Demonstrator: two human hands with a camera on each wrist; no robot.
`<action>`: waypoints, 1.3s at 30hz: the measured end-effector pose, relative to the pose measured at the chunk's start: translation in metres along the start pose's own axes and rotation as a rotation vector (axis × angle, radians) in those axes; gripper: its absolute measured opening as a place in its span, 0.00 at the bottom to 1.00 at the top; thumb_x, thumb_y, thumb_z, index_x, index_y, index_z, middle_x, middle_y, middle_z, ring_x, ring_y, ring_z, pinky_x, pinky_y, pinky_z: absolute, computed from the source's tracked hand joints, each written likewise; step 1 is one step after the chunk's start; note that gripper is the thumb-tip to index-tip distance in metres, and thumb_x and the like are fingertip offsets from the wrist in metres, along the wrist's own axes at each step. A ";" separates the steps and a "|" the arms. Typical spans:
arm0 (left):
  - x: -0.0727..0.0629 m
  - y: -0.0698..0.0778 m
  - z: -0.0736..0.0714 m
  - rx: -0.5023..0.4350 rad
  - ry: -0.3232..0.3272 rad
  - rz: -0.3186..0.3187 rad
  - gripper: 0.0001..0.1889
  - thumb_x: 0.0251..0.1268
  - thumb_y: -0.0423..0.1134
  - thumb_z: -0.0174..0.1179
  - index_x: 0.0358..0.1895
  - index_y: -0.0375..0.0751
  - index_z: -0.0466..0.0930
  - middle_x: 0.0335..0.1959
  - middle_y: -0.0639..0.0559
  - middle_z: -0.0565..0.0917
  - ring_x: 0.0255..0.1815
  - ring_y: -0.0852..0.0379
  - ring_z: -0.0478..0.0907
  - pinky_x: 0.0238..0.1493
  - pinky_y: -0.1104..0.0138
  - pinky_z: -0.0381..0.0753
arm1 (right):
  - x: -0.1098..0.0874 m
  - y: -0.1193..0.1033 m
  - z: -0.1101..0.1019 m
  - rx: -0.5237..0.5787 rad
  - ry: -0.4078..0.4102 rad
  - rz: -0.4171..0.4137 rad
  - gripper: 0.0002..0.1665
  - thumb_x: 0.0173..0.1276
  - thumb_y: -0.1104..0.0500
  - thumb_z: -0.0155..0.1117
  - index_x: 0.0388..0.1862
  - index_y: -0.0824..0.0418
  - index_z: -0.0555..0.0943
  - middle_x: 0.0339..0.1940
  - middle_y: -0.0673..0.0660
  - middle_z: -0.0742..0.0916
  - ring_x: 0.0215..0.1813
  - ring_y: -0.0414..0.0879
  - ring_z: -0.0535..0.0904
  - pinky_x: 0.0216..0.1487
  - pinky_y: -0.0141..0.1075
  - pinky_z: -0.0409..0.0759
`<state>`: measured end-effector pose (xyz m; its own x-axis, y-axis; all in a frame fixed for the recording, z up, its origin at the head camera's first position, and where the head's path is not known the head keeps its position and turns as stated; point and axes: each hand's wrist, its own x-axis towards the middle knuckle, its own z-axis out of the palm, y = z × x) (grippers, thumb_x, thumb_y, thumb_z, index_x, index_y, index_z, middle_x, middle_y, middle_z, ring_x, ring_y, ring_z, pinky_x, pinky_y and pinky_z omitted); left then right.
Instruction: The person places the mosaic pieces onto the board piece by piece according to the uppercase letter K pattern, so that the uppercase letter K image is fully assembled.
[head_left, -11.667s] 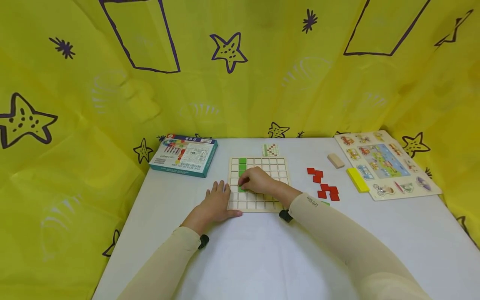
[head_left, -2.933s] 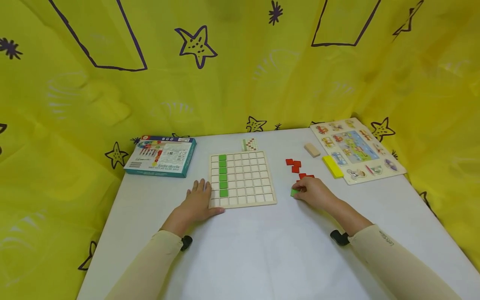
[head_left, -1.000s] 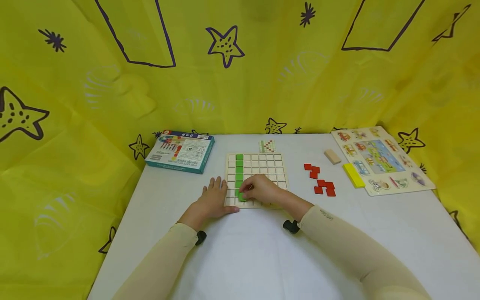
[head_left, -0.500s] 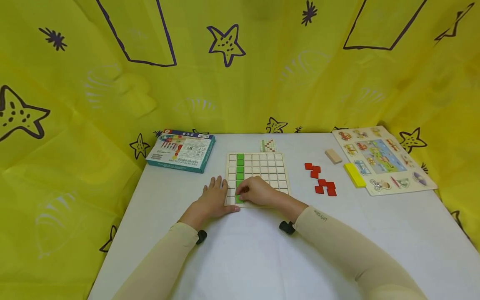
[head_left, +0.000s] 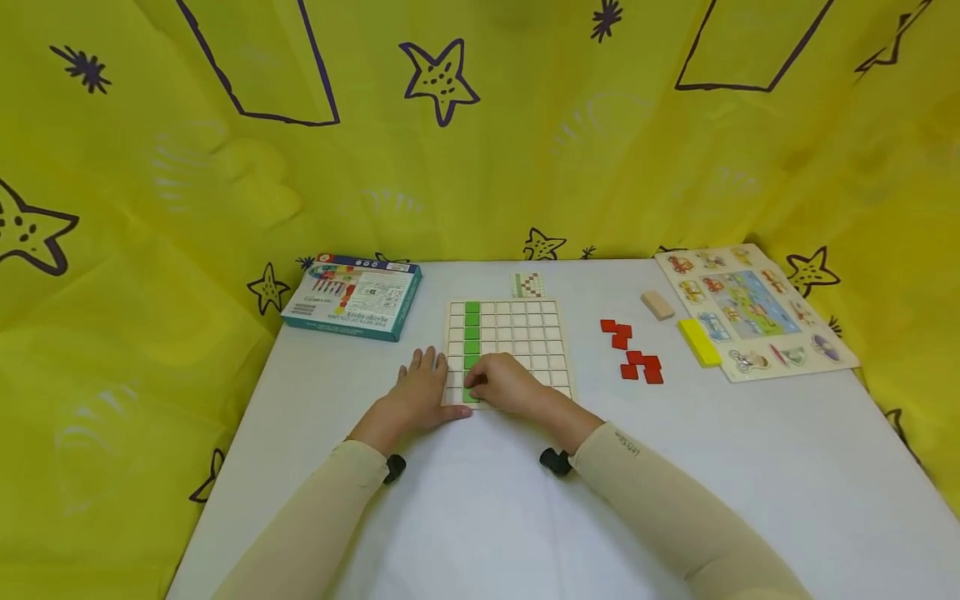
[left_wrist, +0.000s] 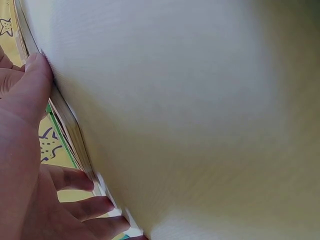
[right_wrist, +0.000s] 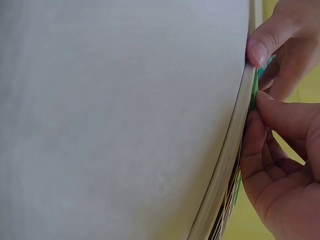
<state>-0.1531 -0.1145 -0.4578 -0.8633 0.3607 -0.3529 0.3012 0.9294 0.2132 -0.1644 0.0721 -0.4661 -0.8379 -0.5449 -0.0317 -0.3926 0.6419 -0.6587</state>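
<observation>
A wooden grid board (head_left: 543, 350) lies on the white table, with a column of green square tiles (head_left: 472, 333) running down its second column from the left. My right hand (head_left: 504, 382) bends over the near end of that column. Thumb and index finger pinch a green tile (head_left: 470, 396) at the bottom cell; the right wrist view shows its green edge (right_wrist: 253, 97) by the thumb. My left hand (head_left: 416, 392) is spread at the board's near left corner. Its thumb (left_wrist: 37, 75) lies along the near edge, and the other fingers touch the left side.
Several red tiles (head_left: 643, 362) lie to the right of the board. Behind it is a small pattern card (head_left: 528, 285). A boxed set (head_left: 356, 296) sits at back left; a wooden block (head_left: 657, 304), a yellow block (head_left: 699, 342) and a picture puzzle (head_left: 757, 317) are at right.
Earlier, the right hand picked a green tile from beside the red ones and brought it left to the board. The tile now lies in the column's bottom cell. The left hand stays at the corner.
</observation>
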 end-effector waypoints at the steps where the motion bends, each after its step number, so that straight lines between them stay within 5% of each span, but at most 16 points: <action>1: 0.000 0.000 0.000 -0.003 0.001 0.003 0.59 0.60 0.70 0.61 0.78 0.26 0.48 0.80 0.29 0.47 0.80 0.31 0.40 0.73 0.39 0.53 | 0.000 0.000 0.000 -0.003 -0.001 0.004 0.06 0.65 0.67 0.71 0.40 0.62 0.89 0.36 0.51 0.89 0.40 0.41 0.82 0.43 0.34 0.81; 14: 0.001 0.001 0.001 -0.004 -0.005 0.015 0.59 0.61 0.70 0.61 0.78 0.26 0.48 0.79 0.28 0.47 0.80 0.31 0.41 0.74 0.39 0.52 | -0.011 0.004 -0.017 0.013 0.008 0.024 0.04 0.66 0.64 0.71 0.39 0.60 0.89 0.35 0.49 0.88 0.40 0.40 0.80 0.45 0.35 0.80; 30: -0.001 0.000 0.002 0.009 -0.005 0.012 0.59 0.61 0.69 0.61 0.78 0.25 0.47 0.79 0.28 0.47 0.80 0.30 0.41 0.74 0.39 0.52 | -0.061 0.035 -0.083 0.013 0.114 0.256 0.07 0.67 0.62 0.71 0.43 0.62 0.88 0.36 0.51 0.85 0.38 0.48 0.78 0.38 0.36 0.79; 39: -0.004 0.000 0.000 -0.008 -0.007 0.012 0.59 0.62 0.69 0.61 0.78 0.24 0.46 0.79 0.27 0.45 0.80 0.30 0.39 0.74 0.39 0.50 | -0.098 0.068 -0.110 -0.044 0.189 0.263 0.07 0.65 0.64 0.72 0.42 0.64 0.87 0.35 0.54 0.87 0.37 0.48 0.80 0.38 0.37 0.78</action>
<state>-0.1497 -0.1163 -0.4563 -0.8569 0.3721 -0.3567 0.3080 0.9245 0.2246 -0.1507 0.2282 -0.4248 -0.9668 -0.2498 -0.0533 -0.1658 0.7725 -0.6130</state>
